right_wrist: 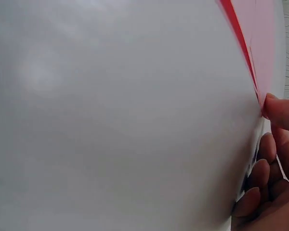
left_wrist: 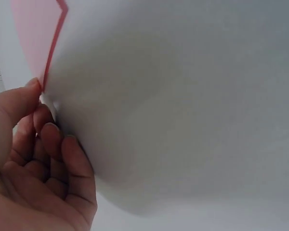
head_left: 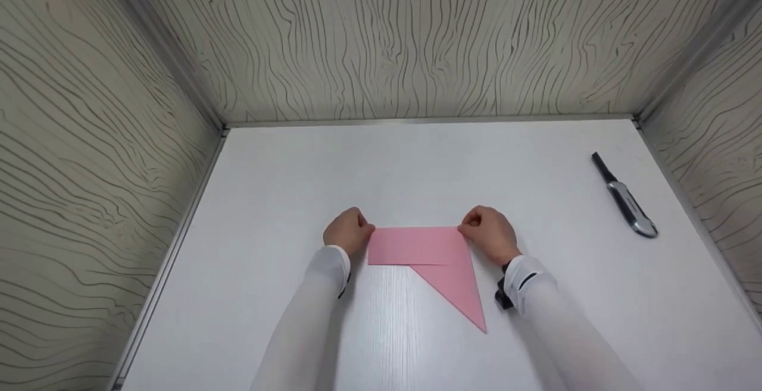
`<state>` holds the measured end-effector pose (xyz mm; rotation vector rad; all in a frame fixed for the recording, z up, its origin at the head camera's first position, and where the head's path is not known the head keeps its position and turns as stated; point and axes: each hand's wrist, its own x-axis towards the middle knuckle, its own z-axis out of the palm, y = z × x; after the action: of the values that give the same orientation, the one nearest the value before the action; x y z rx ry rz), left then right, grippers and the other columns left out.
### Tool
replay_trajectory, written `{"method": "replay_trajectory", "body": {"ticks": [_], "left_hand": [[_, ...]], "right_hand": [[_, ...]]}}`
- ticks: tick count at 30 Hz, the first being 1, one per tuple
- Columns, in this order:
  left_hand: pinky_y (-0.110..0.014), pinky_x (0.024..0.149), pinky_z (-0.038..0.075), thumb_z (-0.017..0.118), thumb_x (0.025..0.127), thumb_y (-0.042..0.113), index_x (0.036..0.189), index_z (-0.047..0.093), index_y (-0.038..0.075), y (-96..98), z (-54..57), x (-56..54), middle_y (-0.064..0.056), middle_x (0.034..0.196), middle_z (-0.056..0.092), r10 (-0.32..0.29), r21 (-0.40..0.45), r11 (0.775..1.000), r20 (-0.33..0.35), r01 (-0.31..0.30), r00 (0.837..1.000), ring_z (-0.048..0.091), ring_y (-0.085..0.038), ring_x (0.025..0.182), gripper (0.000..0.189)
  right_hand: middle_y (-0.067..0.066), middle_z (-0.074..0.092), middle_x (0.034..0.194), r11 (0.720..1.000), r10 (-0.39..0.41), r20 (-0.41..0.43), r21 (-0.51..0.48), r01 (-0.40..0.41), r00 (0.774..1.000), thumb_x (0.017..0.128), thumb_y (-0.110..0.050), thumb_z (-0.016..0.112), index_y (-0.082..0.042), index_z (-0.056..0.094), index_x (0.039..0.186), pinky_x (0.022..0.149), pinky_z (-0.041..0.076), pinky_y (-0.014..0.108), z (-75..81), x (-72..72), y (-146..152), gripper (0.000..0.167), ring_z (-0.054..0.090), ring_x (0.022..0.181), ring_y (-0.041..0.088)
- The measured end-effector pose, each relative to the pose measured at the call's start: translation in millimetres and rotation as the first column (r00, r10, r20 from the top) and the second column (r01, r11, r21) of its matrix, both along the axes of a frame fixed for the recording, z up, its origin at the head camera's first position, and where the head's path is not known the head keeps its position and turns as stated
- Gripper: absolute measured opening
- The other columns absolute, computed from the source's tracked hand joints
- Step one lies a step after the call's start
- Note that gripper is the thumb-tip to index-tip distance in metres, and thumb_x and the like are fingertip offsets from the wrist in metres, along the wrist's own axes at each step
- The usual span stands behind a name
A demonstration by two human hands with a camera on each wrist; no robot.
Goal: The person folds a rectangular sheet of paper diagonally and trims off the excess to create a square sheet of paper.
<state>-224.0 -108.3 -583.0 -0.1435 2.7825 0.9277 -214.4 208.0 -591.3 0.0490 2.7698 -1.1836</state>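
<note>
Two pinching grips show on my feed: left hand (head_left: 349,231) and right hand (head_left: 492,237) each hold one far corner of the folded pink paper (head_left: 419,247), over the white desk (head_left: 268,188).

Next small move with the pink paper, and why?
Probably fold the pink paper's far edge toward the person, both hands together: the left hand pinches its far left corner, the right hand its far right, and its triangular part points toward the person.
</note>
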Motion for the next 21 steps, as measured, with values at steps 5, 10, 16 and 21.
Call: {"method": "replay_trajectory", "body": {"ticks": [5,10,16,21], "left_hand": [[-0.037,0.072,0.051,0.069,0.096,0.022,0.094,0.064,0.013,3.9,0.8,2.0,-0.001,0.083,0.063,-0.018,-0.028,0.999,-0.033,0.017,0.999,0.059,-0.018,0.076,0.010],[-0.038,0.073,0.055,0.066,0.100,0.018,0.101,0.068,0.011,11.8,-0.8,2.8,-0.002,0.088,0.066,-0.098,-0.137,0.987,-0.091,0.085,0.991,0.063,-0.017,0.078,0.007],[-0.041,0.081,0.055,0.068,0.098,0.027,0.107,0.071,0.011,27.5,2.2,13.4,-0.006,0.096,0.066,-0.203,-0.307,0.938,-0.123,0.158,0.971,0.063,-0.023,0.090,0.019],[-0.046,0.093,0.051,0.067,0.097,0.039,0.119,0.067,0.008,51.6,10.8,38.8,-0.011,0.108,0.063,-0.323,-0.442,0.864,-0.113,0.243,0.940,0.058,-0.028,0.102,0.038]], "right_hand": [[0.004,0.063,0.098,0.994,0.100,-0.076,0.042,-0.097,0.992,0.095,-0.009,0.067,-0.011,0.074,0.099,0.084,0.048,0.040,-2.8,2.4,-2,0.009,0.057,0.095,0.025],[0.000,0.064,0.103,0.965,0.242,-0.124,0.132,-0.226,0.962,0.095,-0.011,0.068,-0.011,0.080,0.104,0.089,0.052,0.042,-1.5,6.3,-4,0.015,0.057,0.101,0.024],[0.006,0.061,0.117,0.862,0.446,-0.161,0.344,-0.374,0.880,0.094,-0.021,0.074,-0.008,0.075,0.124,0.091,0.052,0.042,0.2,16.8,-1,0.033,0.054,0.109,0.026],[0.010,0.059,0.133,0.794,0.516,-0.185,0.470,-0.385,0.837,0.095,-0.026,0.073,-0.009,0.070,0.132,0.102,0.047,0.050,-0.3,23.3,0,0.040,0.053,0.124,0.032]]}}
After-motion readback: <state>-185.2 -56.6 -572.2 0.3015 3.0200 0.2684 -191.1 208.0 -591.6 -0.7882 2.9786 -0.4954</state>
